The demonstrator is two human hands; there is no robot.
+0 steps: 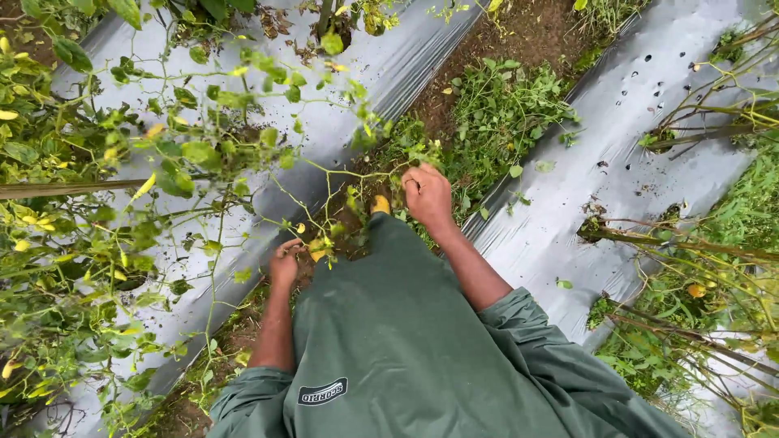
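I look down a furrow between two beds covered in silver plastic mulch. My right hand is closed around a thin green branch of the leafy plant on the left. My left hand sits lower, fingers curled at another twig near a small yellow fruit. A green raincoat covers my body and upper arms. A yellow boot tip shows by the right hand.
The silver mulch sheet on the left carries tall plants with yellowing leaves. The right mulch sheet holds sparse bare-stemmed plants. Weeds and brown soil fill the furrow ahead.
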